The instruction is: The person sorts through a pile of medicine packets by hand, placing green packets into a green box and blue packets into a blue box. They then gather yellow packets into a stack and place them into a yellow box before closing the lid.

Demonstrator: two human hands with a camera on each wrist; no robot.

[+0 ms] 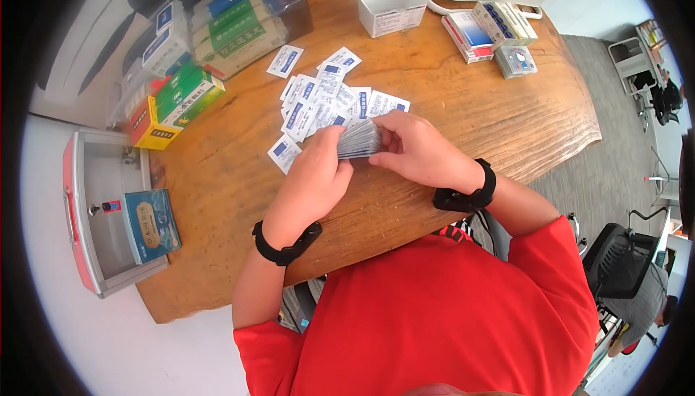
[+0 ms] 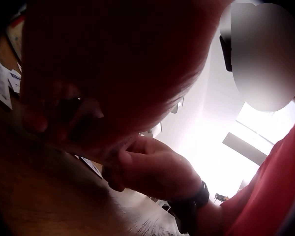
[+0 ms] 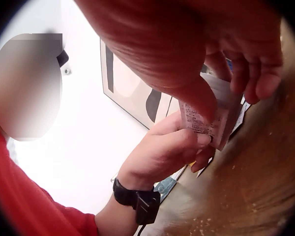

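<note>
A stack of small flat sachets (image 1: 359, 141) is held upright between both hands over the wooden table, its edges fanned a little. My left hand (image 1: 310, 171) grips the stack from the left side. From the right, my right hand (image 1: 423, 151) pinches it between thumb and fingers. In the right wrist view, the front sachet (image 3: 199, 123) shows fine printed text, with the left thumb at its lower edge. Loose white sachets (image 1: 298, 119) with blue print lie in an overlapping pile just beyond the hands. The left wrist view is dark, and the left hand hides most of the stack there.
An open white box (image 1: 394, 21) stands at the back of the wooden table (image 1: 499, 117). Small boxes (image 1: 467, 34) sit at the back right. Left are a yellow-green box (image 1: 177, 106), a clear bin (image 1: 293, 5) of packs, and a blue box (image 1: 152, 226) by an open case (image 1: 94, 179).
</note>
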